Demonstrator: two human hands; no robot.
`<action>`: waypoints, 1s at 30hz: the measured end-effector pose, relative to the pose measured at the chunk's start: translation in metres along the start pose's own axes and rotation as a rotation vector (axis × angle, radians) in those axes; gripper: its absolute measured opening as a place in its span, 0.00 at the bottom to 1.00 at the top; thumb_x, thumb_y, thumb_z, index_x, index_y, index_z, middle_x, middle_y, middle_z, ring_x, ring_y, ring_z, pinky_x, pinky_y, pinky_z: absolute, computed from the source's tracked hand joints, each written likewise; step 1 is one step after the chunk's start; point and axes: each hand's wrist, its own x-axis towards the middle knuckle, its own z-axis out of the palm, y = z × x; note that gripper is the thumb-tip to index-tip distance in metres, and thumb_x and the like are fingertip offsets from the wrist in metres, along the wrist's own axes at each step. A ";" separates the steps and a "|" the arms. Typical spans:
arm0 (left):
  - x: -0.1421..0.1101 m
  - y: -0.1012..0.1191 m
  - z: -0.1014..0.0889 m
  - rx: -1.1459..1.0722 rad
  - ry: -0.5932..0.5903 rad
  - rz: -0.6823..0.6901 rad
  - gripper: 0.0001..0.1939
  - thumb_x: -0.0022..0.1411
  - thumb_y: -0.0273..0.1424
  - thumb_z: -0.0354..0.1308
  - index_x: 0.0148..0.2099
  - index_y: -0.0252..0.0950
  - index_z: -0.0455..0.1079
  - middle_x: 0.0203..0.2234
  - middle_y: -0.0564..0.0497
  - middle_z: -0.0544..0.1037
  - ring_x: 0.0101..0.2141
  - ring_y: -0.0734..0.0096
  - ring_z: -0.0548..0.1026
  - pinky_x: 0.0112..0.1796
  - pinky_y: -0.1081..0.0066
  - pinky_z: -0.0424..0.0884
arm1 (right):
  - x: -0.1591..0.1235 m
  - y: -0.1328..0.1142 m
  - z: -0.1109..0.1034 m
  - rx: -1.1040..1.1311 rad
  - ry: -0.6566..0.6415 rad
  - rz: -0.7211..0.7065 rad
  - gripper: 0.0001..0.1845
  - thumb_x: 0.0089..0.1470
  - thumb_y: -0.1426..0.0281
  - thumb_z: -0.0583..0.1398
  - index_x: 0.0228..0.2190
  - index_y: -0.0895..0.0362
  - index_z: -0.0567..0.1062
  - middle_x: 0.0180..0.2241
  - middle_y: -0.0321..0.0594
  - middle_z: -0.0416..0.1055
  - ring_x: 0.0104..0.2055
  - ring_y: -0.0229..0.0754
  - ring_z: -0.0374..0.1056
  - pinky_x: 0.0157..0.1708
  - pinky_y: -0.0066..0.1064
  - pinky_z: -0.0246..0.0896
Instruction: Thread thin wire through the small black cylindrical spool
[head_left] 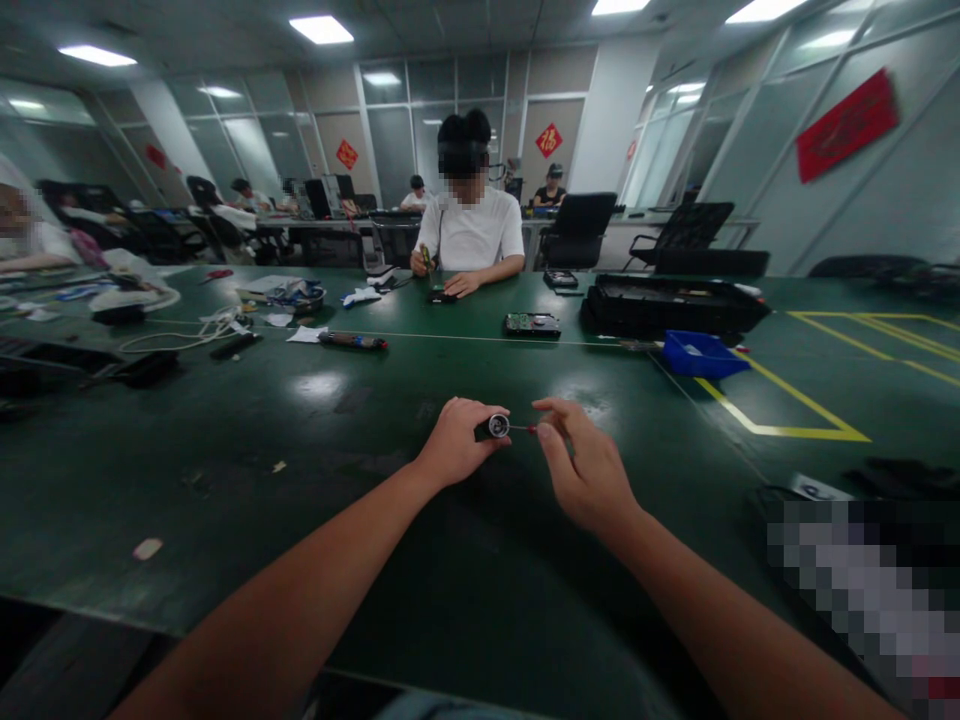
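My left hand is curled around a small dark cylinder, whose round, silver-rimmed end faces me. Inside that rim is a pale, detailed centre too small to make out. From its right side a thin rod with a red end reaches across to my right hand. The red end meets the thumb tip, with the index finger bent above it; the rest of the rod, if any, is hidden by the fingers. Both hands are raised over the green table.
Ahead lie a dark pen-shaped tool, a circuit-board drive, a black tray and a blue bin. A white cable and clutter spread left. Across the table a person in a white shirt works with a yellow tool.
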 end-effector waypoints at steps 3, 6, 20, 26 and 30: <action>0.000 0.000 0.001 0.008 0.026 -0.030 0.19 0.59 0.37 0.68 0.52 0.41 0.75 0.43 0.50 0.82 0.45 0.59 0.76 0.50 0.58 0.66 | 0.000 0.007 0.008 0.222 0.102 0.198 0.12 0.64 0.61 0.56 0.43 0.55 0.73 0.35 0.43 0.77 0.37 0.47 0.74 0.39 0.40 0.68; 0.000 0.000 0.001 0.015 0.012 -0.038 0.19 0.59 0.35 0.68 0.53 0.41 0.75 0.44 0.50 0.81 0.46 0.58 0.76 0.51 0.56 0.66 | 0.002 0.017 0.016 0.420 0.182 0.340 0.15 0.64 0.57 0.56 0.39 0.55 0.75 0.34 0.42 0.77 0.36 0.45 0.74 0.41 0.41 0.69; 0.000 0.005 -0.003 0.039 0.001 -0.025 0.19 0.60 0.36 0.68 0.53 0.42 0.75 0.45 0.50 0.81 0.48 0.59 0.75 0.53 0.56 0.64 | 0.007 0.030 0.016 0.542 0.294 0.438 0.16 0.63 0.54 0.57 0.38 0.54 0.74 0.32 0.38 0.74 0.33 0.41 0.72 0.38 0.38 0.70; 0.000 0.006 -0.003 0.023 0.002 -0.024 0.19 0.60 0.37 0.68 0.53 0.41 0.75 0.45 0.50 0.81 0.47 0.59 0.75 0.53 0.56 0.63 | 0.005 0.022 0.014 0.332 0.234 0.351 0.17 0.65 0.55 0.54 0.39 0.55 0.72 0.33 0.41 0.76 0.34 0.44 0.74 0.39 0.40 0.69; 0.000 0.007 -0.003 0.021 -0.001 -0.030 0.18 0.60 0.37 0.68 0.53 0.41 0.75 0.44 0.50 0.81 0.47 0.58 0.75 0.52 0.56 0.64 | 0.003 0.021 0.013 0.262 0.219 0.303 0.15 0.66 0.57 0.53 0.42 0.55 0.72 0.35 0.42 0.77 0.36 0.45 0.75 0.40 0.40 0.69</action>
